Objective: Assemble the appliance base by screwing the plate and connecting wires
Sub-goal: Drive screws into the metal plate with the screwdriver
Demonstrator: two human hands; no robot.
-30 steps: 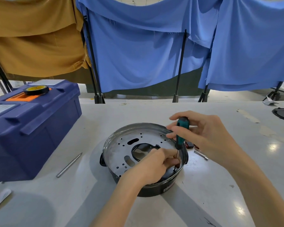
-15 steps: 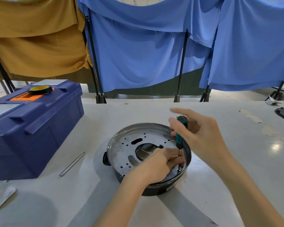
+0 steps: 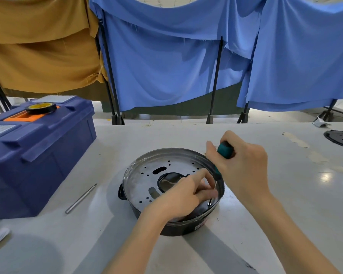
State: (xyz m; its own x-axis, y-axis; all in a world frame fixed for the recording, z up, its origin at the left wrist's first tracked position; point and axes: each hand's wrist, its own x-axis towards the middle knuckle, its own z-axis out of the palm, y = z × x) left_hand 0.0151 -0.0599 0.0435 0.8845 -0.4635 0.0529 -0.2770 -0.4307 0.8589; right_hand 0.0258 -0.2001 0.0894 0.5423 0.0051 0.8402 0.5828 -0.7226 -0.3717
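White tabletop (image 3: 48, 244) carries the black appliance base (image 3: 186, 230) nearest, perforated plate (image 3: 139, 180) inside it. Left hand (image 3: 178, 196) pinches the screwdriver (image 3: 225, 150) shaft over a screw (image 3: 209, 204); right hand (image 3: 244, 171) grips its handle. Farther left, blue toolbox (image 3: 38, 155) bears tape (image 3: 41, 108); blue drapes (image 3: 166, 66) hang behind.

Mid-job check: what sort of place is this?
Probably a workshop assembly bench: a toolbox with tape on it, a screwdriver in the right hand over the appliance base, and cloth-draped racks behind the table.

Nothing could be read. The white labels (image 3: 0, 129) on the blue toolbox (image 3: 48, 155), the tape roll (image 3: 41, 107) with its yellow face, and a sticker (image 3: 199, 226) on the appliance base (image 3: 178, 231) were all too blurred.
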